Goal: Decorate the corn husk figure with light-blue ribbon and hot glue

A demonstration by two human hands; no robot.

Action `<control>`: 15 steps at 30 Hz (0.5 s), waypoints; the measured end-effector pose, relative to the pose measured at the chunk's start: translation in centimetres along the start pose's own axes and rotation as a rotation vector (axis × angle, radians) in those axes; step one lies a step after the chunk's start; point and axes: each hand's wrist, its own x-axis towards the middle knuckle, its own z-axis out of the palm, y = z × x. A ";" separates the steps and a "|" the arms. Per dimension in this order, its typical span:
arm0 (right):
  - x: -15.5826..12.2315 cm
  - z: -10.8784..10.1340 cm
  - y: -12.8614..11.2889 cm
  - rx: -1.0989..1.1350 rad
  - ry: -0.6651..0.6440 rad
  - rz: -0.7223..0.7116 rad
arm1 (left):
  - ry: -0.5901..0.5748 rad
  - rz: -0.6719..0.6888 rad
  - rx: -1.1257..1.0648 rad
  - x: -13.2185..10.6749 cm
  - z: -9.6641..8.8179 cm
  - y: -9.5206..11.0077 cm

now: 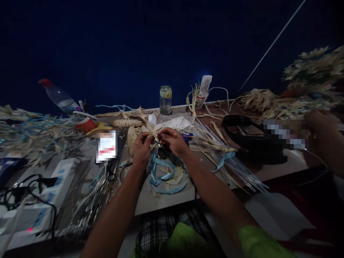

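Note:
My left hand (pixel 142 146) pinches a small pale corn husk flower (pixel 151 126) between thumb and fingers, its petals pointing up and away from me. Close against its base, my right hand (pixel 176 142) is closed in a fingertip pinch; what sits between those fingertips is too small to make out. Black-handled scissors (pixel 162 152) lie just below the two hands. Nearer to me, a loop of light blue ribbon (pixel 161 177) rests on the table (pixel 146 206). Corn cobs (pixel 127 123) lie beyond my left hand.
A lidded jar (pixel 165 101) stands at the back. To the left are a tilted bottle (pixel 60 98), a phone (pixel 106 147), wires (pixel 94 204) and a power strip (pixel 57 193). Clear sticks (pixel 242 165) and a black strap-like object (pixel 249 138) lie right, near another person's hand (pixel 324 125).

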 end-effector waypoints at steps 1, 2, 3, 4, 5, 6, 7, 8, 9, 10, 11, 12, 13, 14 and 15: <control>0.0 0.0 0.1 -0.005 -0.007 -0.004 | 0.002 -0.008 -0.005 0.0 0.0 0.0; 0.0 0.0 0.2 -0.006 -0.011 -0.004 | 0.005 -0.017 -0.019 0.0 0.0 0.0; 0.0 0.0 0.2 -0.003 -0.012 -0.003 | 0.005 -0.027 -0.042 0.0 0.0 -0.1; 0.0 0.1 0.2 0.001 -0.014 0.001 | 0.000 -0.038 -0.067 0.0 0.0 -0.1; 0.0 0.1 0.3 0.007 -0.015 0.005 | -0.009 -0.050 -0.092 0.0 0.1 -0.2; 0.0 0.1 0.3 0.012 -0.017 0.008 | -0.019 -0.064 -0.115 0.0 0.1 -0.2; 0.0 0.2 0.3 0.016 -0.016 0.007 | -0.033 -0.079 -0.140 0.1 0.1 -0.2; 0.0 0.2 0.2 0.017 -0.014 0.004 | -0.047 -0.096 -0.161 0.1 0.1 -0.3; -0.1 0.2 0.2 0.013 -0.010 0.001 | -0.058 -0.114 -0.177 0.1 0.0 -0.3; -0.1 0.3 0.2 0.006 -0.003 -0.003 | -0.067 -0.130 -0.185 0.1 0.0 -0.3; -0.1 0.3 0.2 -0.004 0.003 -0.006 | -0.071 -0.143 -0.187 0.1 0.0 -0.2; -0.1 0.3 0.2 -0.015 0.007 -0.008 | -0.072 -0.154 -0.183 0.1 0.0 -0.1; -0.2 0.3 0.1 -0.024 0.011 -0.008 | -0.071 -0.164 -0.174 0.0 0.1 0.0; -0.2 0.4 0.1 -0.032 0.013 -0.007 | -0.071 -0.173 -0.166 0.0 0.1 0.2; -0.2 0.4 0.0 -0.039 0.015 -0.006 | -0.071 -0.182 -0.163 -0.1 0.2 0.4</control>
